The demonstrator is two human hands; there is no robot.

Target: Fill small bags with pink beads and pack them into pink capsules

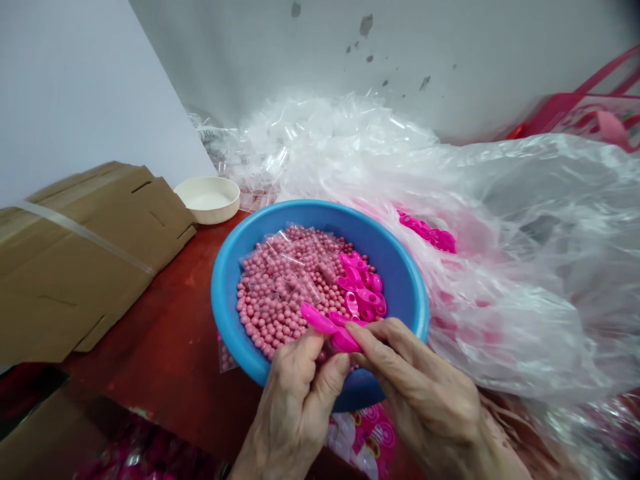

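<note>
magenta plastic pieces (319, 319), pinched by left hand (296, 393) and right hand (425, 387), look light, stiff and slick, so i'd grip edges.

A shallow, round, cream-coloured dish (216, 215) stands on a reddish-brown tabletop (185, 307). Left of the dish and nearer the camera sits flattened brown cardboard (107, 267), bound by a narrow whitish strap (85, 230). Behind the dish to the left rises a smooth white panel (90, 87); beyond the dish is a pale grey wall (450, 40) with dark, irregular spots. Well right of the dish shows a pink bag with looped handles (555, 120).
</note>
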